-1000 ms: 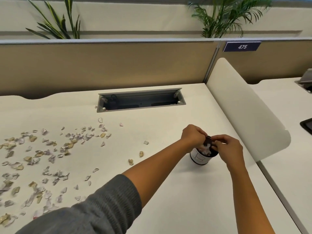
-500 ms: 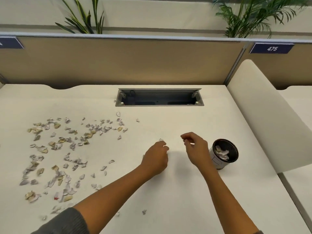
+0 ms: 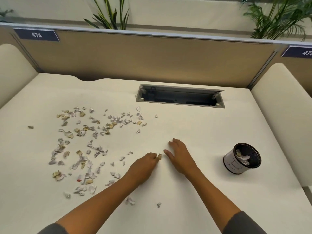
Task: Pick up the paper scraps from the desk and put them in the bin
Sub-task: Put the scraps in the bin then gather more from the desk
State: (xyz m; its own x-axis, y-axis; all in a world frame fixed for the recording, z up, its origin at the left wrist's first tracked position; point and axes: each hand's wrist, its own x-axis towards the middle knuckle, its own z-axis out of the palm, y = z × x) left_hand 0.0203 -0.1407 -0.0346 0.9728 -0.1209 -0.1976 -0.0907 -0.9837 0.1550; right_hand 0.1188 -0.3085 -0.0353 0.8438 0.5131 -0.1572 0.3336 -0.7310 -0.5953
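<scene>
Scraps of torn white and tan paper lie scattered across the cream desk, well to the left of the small round black mesh bin, which holds a few scraps. Just left of the bin, the left hand pinches a tan scrap at its fingertips. Between that hand and the bin, the right hand rests flat on the desk, fingers straight.

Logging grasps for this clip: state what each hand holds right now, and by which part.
The left hand pinches a small tan paper scrap by its left edge at the fingertips. The right hand holds nothing, fingers spread over the desk.
</scene>
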